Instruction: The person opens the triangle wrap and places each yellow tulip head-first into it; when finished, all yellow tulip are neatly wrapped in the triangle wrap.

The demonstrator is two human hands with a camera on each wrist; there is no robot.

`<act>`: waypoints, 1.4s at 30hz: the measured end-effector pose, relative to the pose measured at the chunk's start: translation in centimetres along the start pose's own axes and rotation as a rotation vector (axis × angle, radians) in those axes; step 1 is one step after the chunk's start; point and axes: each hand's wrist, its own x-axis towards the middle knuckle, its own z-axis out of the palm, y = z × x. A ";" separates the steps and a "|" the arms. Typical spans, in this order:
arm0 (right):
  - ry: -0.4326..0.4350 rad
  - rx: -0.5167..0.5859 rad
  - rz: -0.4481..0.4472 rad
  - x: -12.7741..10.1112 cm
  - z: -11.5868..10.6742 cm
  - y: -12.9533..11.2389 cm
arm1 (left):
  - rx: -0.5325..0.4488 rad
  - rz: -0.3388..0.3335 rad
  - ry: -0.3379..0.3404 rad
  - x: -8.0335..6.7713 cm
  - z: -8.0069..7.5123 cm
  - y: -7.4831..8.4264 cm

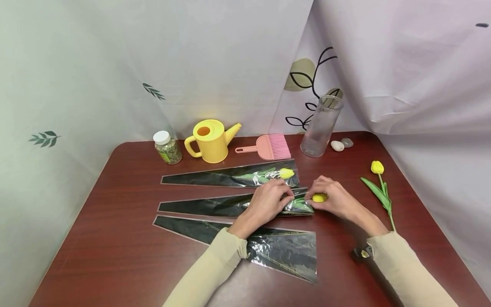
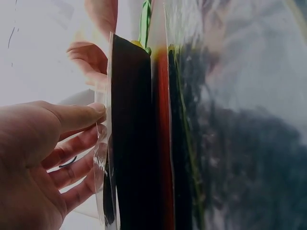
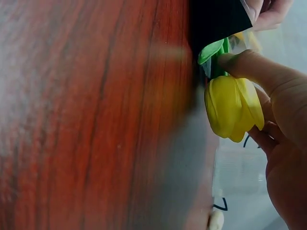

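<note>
My right hand (image 1: 333,197) pinches the stem of a yellow tulip (image 3: 232,108) just below its bloom. That tulip's green leaves lie inside the wide mouth of the middle flower sleeve (image 1: 215,206), black with a clear front, while the bloom is outside it. My left hand (image 1: 270,198) pinches the sleeve's edge near the mouth, thumb on the clear film (image 2: 100,167). Behind lies another sleeve (image 1: 199,178) with a yellow tulip (image 1: 286,173) inside. In front, a third sleeve (image 1: 284,251) lies flat under my left forearm, with no flower visible in it.
A loose yellow tulip (image 1: 377,167) lies at the right. Along the back stand a lidded jar (image 1: 168,150), a yellow watering can (image 1: 213,145) and a clear vase (image 1: 320,132). A pink brush and dustpan (image 1: 266,147) and two stones (image 1: 337,146) lie there too.
</note>
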 end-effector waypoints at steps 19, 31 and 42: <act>0.000 -0.022 0.300 -4.2 -2.6 0.7 | 0.022 0.012 -0.005 -0.2 -0.1 0.1; 0.008 0.054 0.242 -4.2 -2.1 1.1 | 0.018 0.011 -0.005 0.0 -0.2 0.1; 0.017 0.138 0.240 -2.3 0.1 -0.1 | 0.019 0.028 0.009 0.1 -0.3 0.1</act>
